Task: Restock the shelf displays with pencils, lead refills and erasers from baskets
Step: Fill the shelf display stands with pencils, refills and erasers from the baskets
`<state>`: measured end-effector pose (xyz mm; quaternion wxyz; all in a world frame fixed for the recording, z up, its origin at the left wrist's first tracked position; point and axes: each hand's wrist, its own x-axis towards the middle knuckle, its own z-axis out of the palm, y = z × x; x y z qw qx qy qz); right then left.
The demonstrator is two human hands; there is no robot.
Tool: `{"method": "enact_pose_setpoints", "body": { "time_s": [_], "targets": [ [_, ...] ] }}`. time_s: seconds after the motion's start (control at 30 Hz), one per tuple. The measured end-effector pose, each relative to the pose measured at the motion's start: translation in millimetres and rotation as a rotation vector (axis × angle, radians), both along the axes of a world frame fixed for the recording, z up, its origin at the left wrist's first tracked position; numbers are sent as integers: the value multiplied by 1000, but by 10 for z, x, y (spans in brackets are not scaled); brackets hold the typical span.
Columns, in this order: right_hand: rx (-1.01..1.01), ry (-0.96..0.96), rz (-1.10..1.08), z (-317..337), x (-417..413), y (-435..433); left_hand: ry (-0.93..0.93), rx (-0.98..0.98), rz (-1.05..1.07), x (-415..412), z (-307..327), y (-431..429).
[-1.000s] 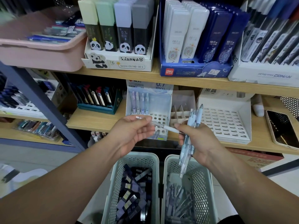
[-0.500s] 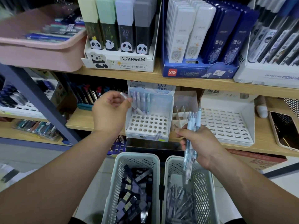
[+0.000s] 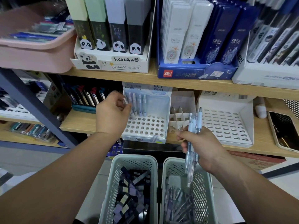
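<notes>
My left hand (image 3: 111, 115) pinches a pale mechanical pencil (image 3: 127, 104) at the left end of the back row of the white peg-hole display (image 3: 146, 126) on the lower shelf. Several pencils stand in that back row. A bundle of light-blue pencils (image 3: 193, 143) is gripped upright in my right hand (image 3: 199, 146), above the right basket (image 3: 205, 183), which holds more pencils. The left basket (image 3: 113, 183) holds small dark lead-refill boxes.
An empty white slotted tray (image 3: 226, 123) and a cardboard divider box (image 3: 178, 117) stand right of the display. A phone (image 3: 284, 131) lies at the shelf's right end. Refill boxes and a pink bin (image 3: 32, 54) fill the upper shelf. A blue post (image 3: 29, 101) slants at left.
My left hand took one pencil from the bundle, carried it up and left, and now holds it at the display's back row. My right hand stayed almost still.
</notes>
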<state>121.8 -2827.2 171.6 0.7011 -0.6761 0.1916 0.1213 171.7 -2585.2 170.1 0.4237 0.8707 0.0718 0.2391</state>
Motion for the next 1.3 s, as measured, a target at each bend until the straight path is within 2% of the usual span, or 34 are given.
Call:
{"method": "enact_pose_setpoints", "body": {
  "time_s": [0.2, 0.57, 0.83, 1.0, 1.07, 1.2, 1.3],
  "targets": [
    [5, -6, 4, -5, 12, -33, 25, 72, -23, 5, -16, -61],
    [11, -17, 10, -5, 28, -91, -44, 225, -63, 38, -109, -77],
    [93, -20, 97, 7, 7, -84, 25, 297, -81, 75, -125, -76],
    [107, -44, 114, 13, -17, -44, -13, 283, -119, -25, -18, -154],
    [71, -71, 140, 17, -33, -10, 23, 177, -235, -155, 47, -273],
    [-22, -135, 271, 28, -105, 120, 306, -259, -489, -489, 181, -581],
    [-115, -187, 370, 47, -179, 228, 381, -412, -541, -628, 124, -713]
  ]
}}
